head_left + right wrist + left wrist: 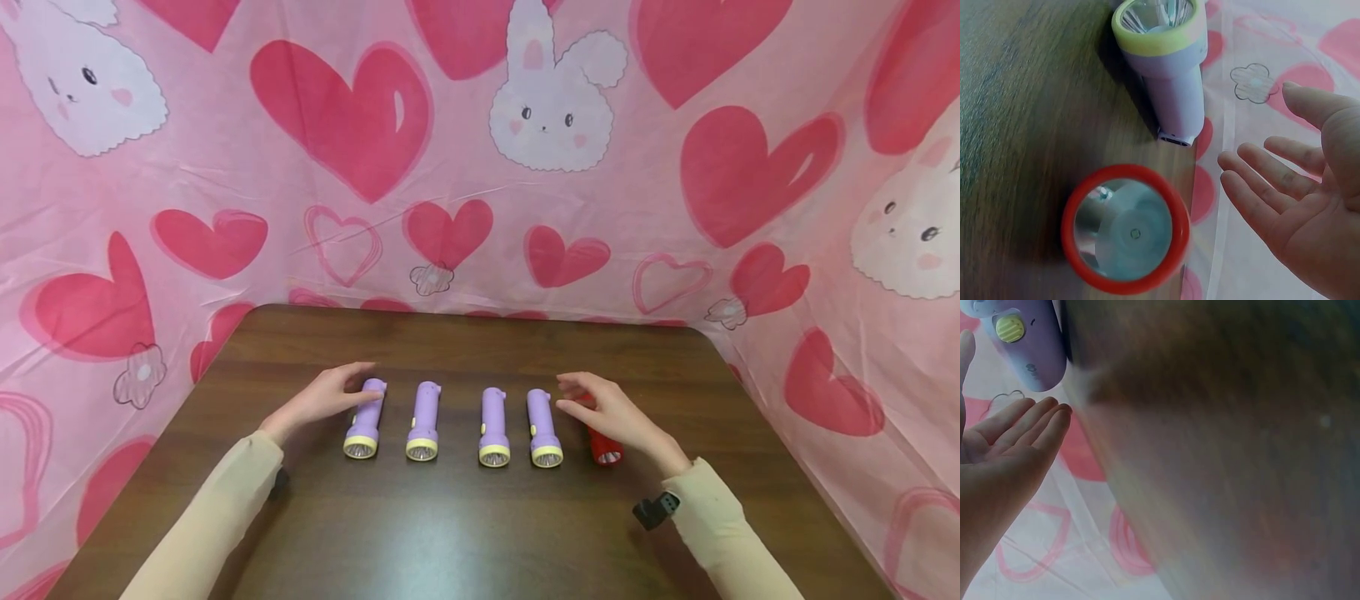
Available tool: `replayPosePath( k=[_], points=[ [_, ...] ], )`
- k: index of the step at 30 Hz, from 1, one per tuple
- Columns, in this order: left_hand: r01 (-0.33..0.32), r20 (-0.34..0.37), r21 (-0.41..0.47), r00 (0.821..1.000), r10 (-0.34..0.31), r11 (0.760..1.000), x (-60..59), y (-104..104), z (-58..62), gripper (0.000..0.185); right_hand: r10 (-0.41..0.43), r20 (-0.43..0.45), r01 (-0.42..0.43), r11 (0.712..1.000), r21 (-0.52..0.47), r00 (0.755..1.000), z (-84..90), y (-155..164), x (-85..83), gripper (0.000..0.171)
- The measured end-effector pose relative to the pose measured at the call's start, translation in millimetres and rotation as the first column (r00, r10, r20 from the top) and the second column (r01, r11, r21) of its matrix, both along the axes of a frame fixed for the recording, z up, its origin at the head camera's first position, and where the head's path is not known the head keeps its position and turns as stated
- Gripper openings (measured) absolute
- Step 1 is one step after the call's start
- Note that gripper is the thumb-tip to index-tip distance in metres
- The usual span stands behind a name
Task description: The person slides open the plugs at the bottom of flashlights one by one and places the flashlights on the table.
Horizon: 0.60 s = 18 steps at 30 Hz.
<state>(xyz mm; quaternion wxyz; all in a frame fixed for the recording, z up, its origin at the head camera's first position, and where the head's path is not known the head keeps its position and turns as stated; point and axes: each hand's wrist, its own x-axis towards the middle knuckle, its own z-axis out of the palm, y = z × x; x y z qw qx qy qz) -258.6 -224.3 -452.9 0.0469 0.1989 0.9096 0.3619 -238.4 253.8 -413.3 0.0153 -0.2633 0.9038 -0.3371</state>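
A row of purple flashlights with yellow heads lies on the table. My left hand is beside the leftmost purple flashlight, thumb and fingers spread apart near its tail; whether they touch it I cannot tell. In the left wrist view that flashlight's yellow switch shows. My right hand hovers over a red flashlight at the row's right end, hiding part of it. The right wrist view shows the red rim of its head, with the fingers loosely extended and holding nothing.
Between the hands lie three more purple flashlights: one left of centre, one right of centre, one nearer the right hand. The brown wooden table meets a pink heart-and-rabbit cloth at its back and sides.
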Motion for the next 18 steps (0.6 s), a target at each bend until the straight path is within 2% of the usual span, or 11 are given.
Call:
replayPosePath(
  k=[13, 18],
  points=[
    [-0.004, -0.034, -0.028, 0.999, 0.003, 1.0, -2.2, 5, -1.9, 0.069, 0.039, 0.03, -0.039, 0.999, -0.02, 0.999, 2.4, -13, 0.2, 0.045],
    [0.003, -0.005, -0.024, 1.0, -0.003, 1.0, -2.5, 4, -3.2, 0.07, 0.054, 0.032, -0.054, 0.998, -0.011, 0.998, 0.2, -16, 0.6, 0.046]
  ],
)
